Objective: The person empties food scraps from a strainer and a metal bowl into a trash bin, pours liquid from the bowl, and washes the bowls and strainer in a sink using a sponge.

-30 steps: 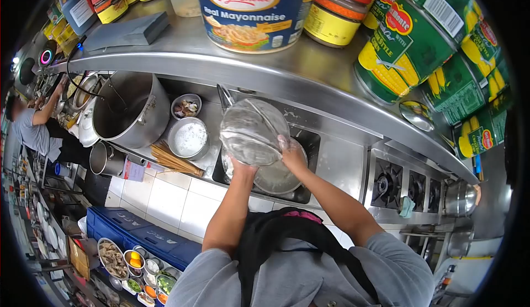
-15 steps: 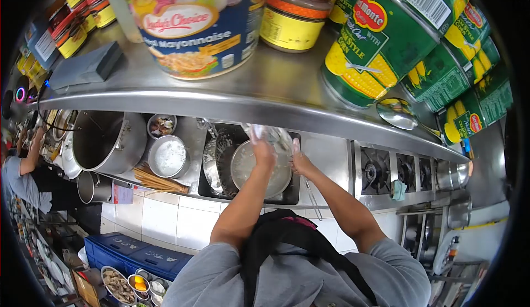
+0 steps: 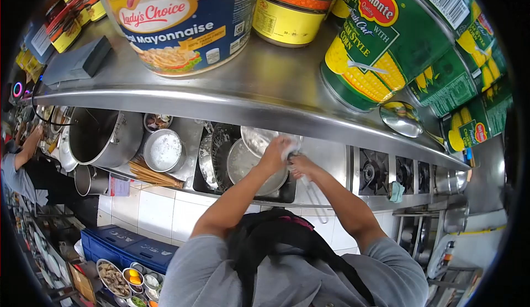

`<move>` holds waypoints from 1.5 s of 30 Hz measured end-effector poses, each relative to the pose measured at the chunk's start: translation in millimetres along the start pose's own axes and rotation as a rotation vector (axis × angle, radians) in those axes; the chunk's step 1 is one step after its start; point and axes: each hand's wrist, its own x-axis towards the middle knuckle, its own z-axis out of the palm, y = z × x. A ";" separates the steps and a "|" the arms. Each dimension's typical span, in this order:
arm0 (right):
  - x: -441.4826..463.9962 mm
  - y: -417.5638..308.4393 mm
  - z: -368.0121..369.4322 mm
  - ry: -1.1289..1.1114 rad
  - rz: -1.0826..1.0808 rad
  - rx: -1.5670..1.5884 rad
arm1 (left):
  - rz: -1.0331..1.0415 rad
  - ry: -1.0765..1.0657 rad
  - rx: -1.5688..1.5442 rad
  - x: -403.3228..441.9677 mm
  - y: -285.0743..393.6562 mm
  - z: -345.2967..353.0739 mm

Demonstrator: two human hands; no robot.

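Over the sink [image 3: 290, 194], my right hand [image 3: 302, 166] is closed around the long looped metal handle [image 3: 314, 196] of a utensil. A shiny round metal piece [image 3: 256, 137] beside my hands seems to be its head, but the join is hidden. My left hand [image 3: 274, 157] is closed on a whitish, blurred scrubbing cloth or pad [image 3: 290, 148], pressed against the handle close to my right hand. Below them a large round pot [image 3: 238, 166] of cloudy water sits in the sink. Another metal pan [image 3: 207, 160] leans at the sink's left side.
An overhead steel shelf [image 3: 221, 94] carries a mayonnaise tub [image 3: 182, 25], a jar [image 3: 290, 14], corn cans [image 3: 367, 47] and a spoon [image 3: 401, 118]. Gas burners [image 3: 375, 169] lie right; a stockpot [image 3: 102, 136] and a white-filled pot [image 3: 164, 149] left. Another person [image 3: 27, 163] works far left.
My left hand has moved right and down, from the utensil's far end to beside my right hand. The round metal piece now shows more clearly. The view has shifted slightly.
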 end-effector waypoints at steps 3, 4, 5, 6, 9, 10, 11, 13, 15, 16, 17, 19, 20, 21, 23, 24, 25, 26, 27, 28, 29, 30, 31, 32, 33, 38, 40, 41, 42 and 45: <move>5.0 10.4 -14.7 -0.082 0.041 -0.029 | 0.207 -0.224 0.154 -16.9 -31.9 -33.4; 2.6 15.8 0.1 -0.021 0.055 -0.041 | 0.010 -0.090 0.323 -4.5 -30.2 -59.4; 1.1 19.4 9.0 0.039 0.070 -0.055 | -0.189 0.048 0.491 0.9 -28.0 -72.8; 14.4 28.2 2.6 0.013 -0.109 -0.590 | -0.194 0.044 0.493 -3.7 -27.0 -63.1; 71.0 56.2 -38.6 0.048 -0.236 0.004 | -0.241 0.059 0.201 -13.9 -2.1 -34.3; 52.0 33.5 -38.5 -0.082 -0.113 0.079 | -0.133 -0.003 0.161 -18.9 28.8 -43.8; 46.5 28.8 -37.2 -0.082 -0.119 0.080 | -0.026 -0.067 0.118 -20.4 46.0 -49.7; 32.6 35.5 -37.5 -0.096 0.003 -0.035 | 0.083 -0.049 0.200 -21.6 13.6 -55.4; 19.0 34.8 -11.8 -0.074 0.044 -0.053 | -0.269 0.256 0.202 5.1 -1.6 -83.8; 19.2 30.8 0.3 -0.054 0.084 -0.071 | -0.259 0.260 0.205 11.5 -1.7 -77.2; 20.0 29.2 8.4 -0.056 0.083 -0.070 | -0.398 0.307 0.036 14.5 4.7 -60.9; 23.1 27.9 19.6 0.026 0.022 -0.126 | -0.537 0.357 -0.129 10.1 17.3 -36.1; 16.9 26.7 19.9 0.024 0.021 -0.124 | -0.331 0.175 -0.032 -0.8 27.1 -24.9; 7.2 21.2 17.8 0.011 0.023 -0.211 | -0.120 -0.004 0.063 -3.8 32.1 -21.2; 1.2 12.5 18.0 0.005 0.017 -0.299 | -0.035 -0.027 0.126 2.8 12.1 -40.1; -1.4 18.9 22.6 0.027 0.052 -0.249 | -0.196 0.109 0.180 3.9 -11.3 -42.8; -1.4 21.3 24.1 0.048 0.081 -0.203 | -0.352 0.249 0.238 18.3 -8.4 -54.9; 1.1 19.5 23.2 0.049 0.077 -0.201 | -0.454 0.321 -0.089 29.8 7.3 -52.0; 6.1 19.1 21.9 0.072 0.057 -0.208 | -0.454 0.319 -0.087 26.8 22.3 -38.0; 12.5 16.3 20.8 0.094 0.033 -0.220 | -0.360 0.228 -0.054 19.1 37.9 -23.5; 15.5 16.1 16.9 0.092 0.030 -0.222 | -0.269 0.136 -0.022 13.9 47.0 -17.7; 16.4 17.0 9.3 0.063 -0.004 -0.349 | -0.014 0.008 -0.005 15.1 48.9 -22.6; 22.4 23.2 -0.6 0.036 -0.039 -0.472 | -0.009 0.004 -0.004 19.0 39.2 -29.0; 29.7 38.5 -6.3 0.040 -0.038 -0.463 | -0.139 0.125 0.003 24.6 24.7 -38.8; 45.1 61.4 -16.8 -0.011 -0.113 -0.548 | -0.270 0.248 0.011 32.5 6.5 -47.3; 31.4 49.1 4.9 -0.053 0.021 -0.293 | -0.310 0.216 -0.062 37.8 41.2 -41.0; 16.7 38.6 23.1 0.121 -0.070 -0.313 | -0.068 -0.005 -0.084 24.5 69.6 -42.6; 17.4 43.6 19.4 0.123 -0.066 -0.307 | 0.172 -0.227 -0.112 19.4 75.5 -41.7; 20.6 48.2 12.4 0.109 -0.062 -0.382 | 0.173 -0.231 -0.116 19.5 59.5 -43.3; 11.6 54.5 11.1 0.120 -0.096 -0.531 | -0.291 -0.125 -0.126 30.0 -8.6 -56.2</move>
